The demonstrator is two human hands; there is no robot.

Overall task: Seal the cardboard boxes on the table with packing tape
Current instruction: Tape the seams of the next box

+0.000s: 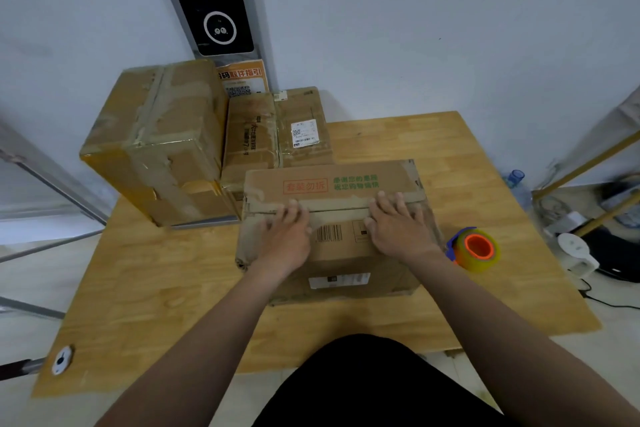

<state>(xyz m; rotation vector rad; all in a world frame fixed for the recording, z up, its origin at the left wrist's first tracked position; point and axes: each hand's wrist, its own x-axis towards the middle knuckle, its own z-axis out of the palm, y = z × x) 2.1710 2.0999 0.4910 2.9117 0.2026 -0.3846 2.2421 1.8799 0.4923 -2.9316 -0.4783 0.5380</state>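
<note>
A wooden table [156, 288] fills the middle of the view, and on it, just past centre, sits a worn cardboard box [341, 263] with a barcode and red and green print on its top flaps. Both hands lie flat on that box, palms down and fingers spread, gripping nothing: the left hand [285, 236] presses the near flap at about 9 o'clock of the barcode, the right hand [398, 227] at about 3 o'clock, well apart from each other, with fingertips reaching the seam where the two top flaps meet. At 3 o'clock from the box, close beside it on the table, rests a roll of packing tape [476, 250] with an orange core and a blue holder. At 10 o'clock stands a large taped box [162, 135], and at 12 o'clock two smaller boxes [277, 128] lie against the wall.
</note>
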